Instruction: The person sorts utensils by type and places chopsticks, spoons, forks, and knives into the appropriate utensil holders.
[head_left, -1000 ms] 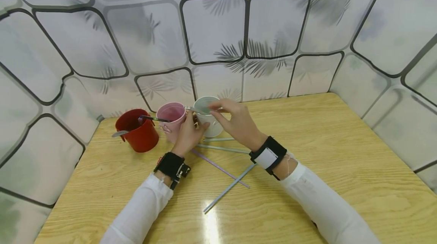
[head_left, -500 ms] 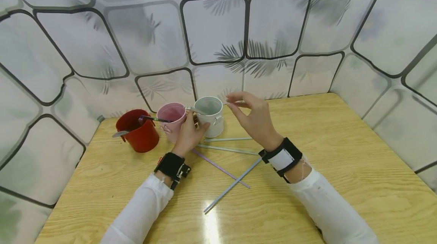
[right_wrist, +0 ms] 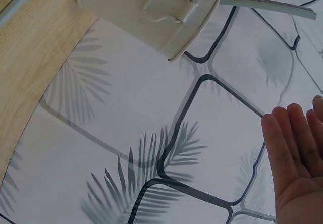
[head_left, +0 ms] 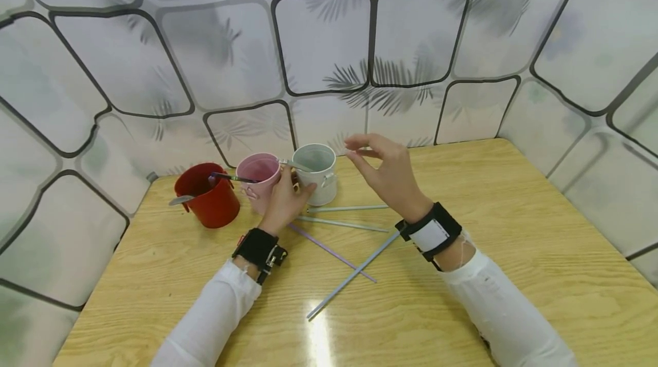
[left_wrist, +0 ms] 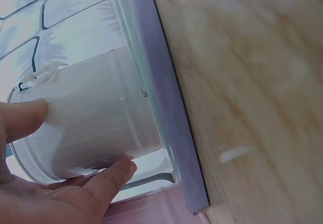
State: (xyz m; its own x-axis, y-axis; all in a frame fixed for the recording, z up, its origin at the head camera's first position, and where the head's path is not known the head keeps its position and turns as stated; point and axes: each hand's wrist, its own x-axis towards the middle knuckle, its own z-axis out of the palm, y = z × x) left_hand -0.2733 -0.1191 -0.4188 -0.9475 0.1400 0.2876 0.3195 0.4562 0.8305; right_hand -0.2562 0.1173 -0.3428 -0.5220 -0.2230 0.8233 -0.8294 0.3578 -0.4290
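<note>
Tiled leaf-print walls round a wooden surface [head_left: 514, 230], left hand [head_left: 285, 198] grip curled round white cup [head_left: 317, 176], fingertips hidden behind it, right hand [head_left: 390, 176] grip loose, empty, beside cup, straws [head_left: 349, 224] below.

Left hand [head_left: 284, 198] holds the white cup [head_left: 317, 173] beside pink cup [head_left: 259, 173] and red cup [head_left: 206, 195]; right hand [head_left: 386, 174] hovers empty, straws [head_left: 343, 224] on the desk [head_left: 514, 230]
</note>
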